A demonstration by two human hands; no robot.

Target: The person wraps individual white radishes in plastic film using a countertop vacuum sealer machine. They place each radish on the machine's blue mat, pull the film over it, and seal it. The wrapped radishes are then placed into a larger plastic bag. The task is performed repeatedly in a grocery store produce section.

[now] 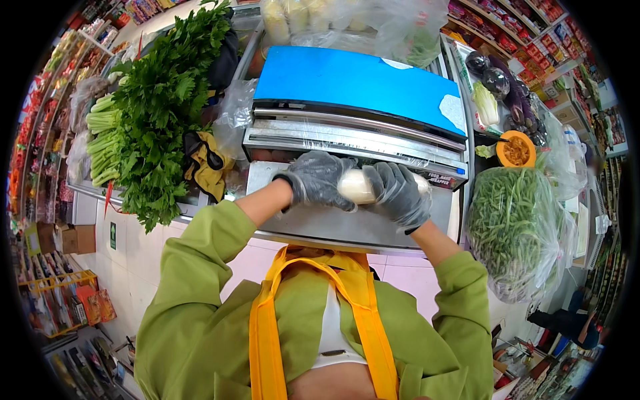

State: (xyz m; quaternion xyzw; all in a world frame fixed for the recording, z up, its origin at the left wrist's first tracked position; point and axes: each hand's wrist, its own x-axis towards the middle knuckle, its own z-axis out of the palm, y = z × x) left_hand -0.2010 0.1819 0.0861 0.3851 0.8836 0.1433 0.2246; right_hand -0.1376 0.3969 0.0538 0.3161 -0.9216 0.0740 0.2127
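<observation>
Both my hands wear dark grey gloves under clear plastic ones. Between them, over the metal work plate (320, 223) of the film wrapping machine (353, 83), lies a thick, smooth white radish (355, 187). My left hand (319, 180) is closed against its left end, thumb at the near side. Curled over its right part is my right hand (400, 197), and a bit of white shows past those fingers. The gloves hide much of the radish, so I cannot tell whether film is around it. The machine has a blue top and metal bars behind my hands.
Leafy celery (160, 100) and yellow-black gloves (205, 163) lie at the left. At the right are a large bag of green beans (513, 227), a cut pumpkin (517, 150), a cabbage (486, 103) and eggplants (497, 83). Bagged pale vegetables (300, 19) stand behind the machine.
</observation>
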